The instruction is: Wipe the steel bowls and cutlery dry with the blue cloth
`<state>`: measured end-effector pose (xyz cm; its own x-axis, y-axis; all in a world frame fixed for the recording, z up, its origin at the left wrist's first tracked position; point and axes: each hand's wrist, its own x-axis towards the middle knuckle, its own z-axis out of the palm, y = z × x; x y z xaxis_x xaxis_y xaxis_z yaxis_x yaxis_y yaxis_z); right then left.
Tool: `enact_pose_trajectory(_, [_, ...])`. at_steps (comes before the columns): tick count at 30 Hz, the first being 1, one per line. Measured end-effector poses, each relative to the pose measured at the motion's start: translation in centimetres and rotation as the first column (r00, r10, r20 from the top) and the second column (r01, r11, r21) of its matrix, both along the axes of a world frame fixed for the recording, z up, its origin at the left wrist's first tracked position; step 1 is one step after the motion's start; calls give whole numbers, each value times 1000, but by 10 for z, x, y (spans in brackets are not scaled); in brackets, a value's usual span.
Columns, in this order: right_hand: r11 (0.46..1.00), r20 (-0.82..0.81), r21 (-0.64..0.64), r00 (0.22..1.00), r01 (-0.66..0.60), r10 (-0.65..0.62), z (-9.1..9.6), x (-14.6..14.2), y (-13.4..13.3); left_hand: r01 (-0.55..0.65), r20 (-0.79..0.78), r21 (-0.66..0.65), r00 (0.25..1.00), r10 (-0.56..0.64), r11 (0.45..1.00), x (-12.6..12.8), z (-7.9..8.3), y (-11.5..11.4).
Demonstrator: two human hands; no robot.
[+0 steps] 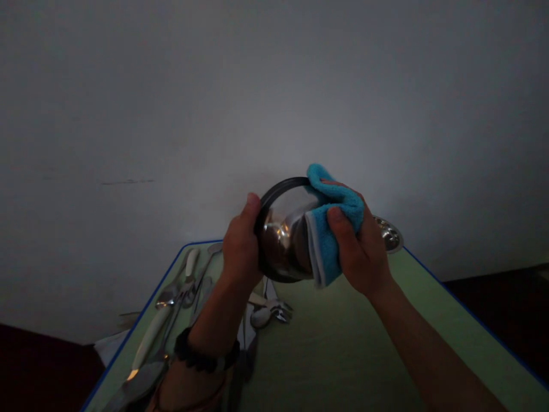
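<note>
A shiny metal bowl [281, 237] with a dark rim is held up, tilted, above the table. My left hand [241, 246] grips its left side, thumb up along the rim. In my right hand [362, 252] is a folded blue towel [328, 243] with a pale edge, pressed against the bowl's right side. The right thumb lies over the towel's front, while the other fingers are partly hidden behind it. Whether the bowl's inside or outside faces me I cannot tell.
The green table [326, 349] has a blue edge and stands against a grey wall [274, 91]. Spoons and forks [171, 292] lie on its left, with more cutlery [270, 312] below the bowl. A metal dish [389, 236] sits behind my right hand.
</note>
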<state>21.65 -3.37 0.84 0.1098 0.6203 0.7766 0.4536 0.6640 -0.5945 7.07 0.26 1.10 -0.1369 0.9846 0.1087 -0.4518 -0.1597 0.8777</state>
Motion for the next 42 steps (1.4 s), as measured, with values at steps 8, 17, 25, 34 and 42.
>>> enact_pose_trajectory(8, [988, -176, -140, 981, 63, -87, -9, -6, 8, 111, 369, -95, 927, -69, 989, 25, -4, -3])
enact_pose_trajectory(17, [988, 187, 45, 970, 147, -153, -21, -15, 7, 10, 421, -114, 906, 39, 993, 28, 7, -10])
enact_pose_trajectory(25, [989, 432, 146, 897, 26, -88, -8, 11, 12, 120, 371, -83, 925, -82, 989, 24, 21, -16])
enact_pose_trajectory(34, [992, 414, -5, 903, -128, 119, -6, 37, 19, 267, 336, -152, 919, -204, 952, 10, 17, -2])
enact_pose_trajectory(42, [996, 295, 82, 954, 23, -46, -14, 12, 14, 38, 324, -52, 946, -19, 998, 29, 17, -18])
